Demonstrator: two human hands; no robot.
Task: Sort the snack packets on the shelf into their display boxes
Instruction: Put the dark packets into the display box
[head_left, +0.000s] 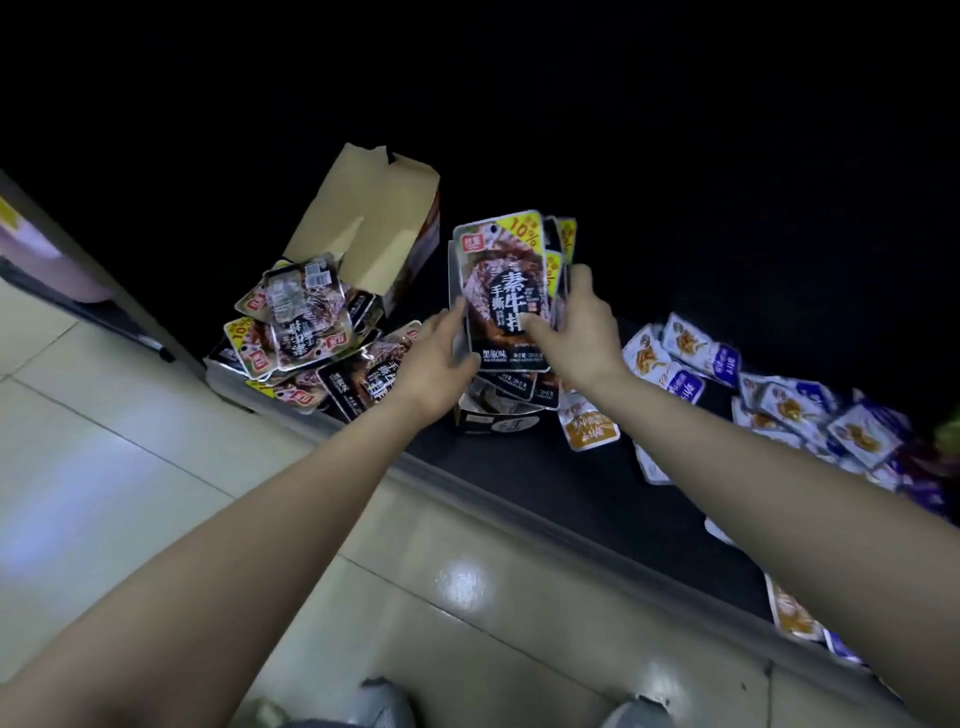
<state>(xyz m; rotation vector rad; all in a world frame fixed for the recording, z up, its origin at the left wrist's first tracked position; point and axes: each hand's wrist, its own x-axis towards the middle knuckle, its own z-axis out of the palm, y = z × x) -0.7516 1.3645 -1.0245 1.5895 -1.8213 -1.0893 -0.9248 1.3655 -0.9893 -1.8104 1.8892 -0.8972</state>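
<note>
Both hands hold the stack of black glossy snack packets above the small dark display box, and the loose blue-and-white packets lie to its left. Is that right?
One slip: the head view shows the loose blue-and-white packets on the right of the small dark display box. The left hand and right hand do hold the stack of black glossy snack packets above it.

Two hands (441, 358) (576, 332) — dozens of snack packets (501, 291)

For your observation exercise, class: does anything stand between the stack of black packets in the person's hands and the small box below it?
Nothing visible does. The left hand and right hand hold the stack of black packets just above the small box; an orange packet lies beside the box, not over it.
</note>
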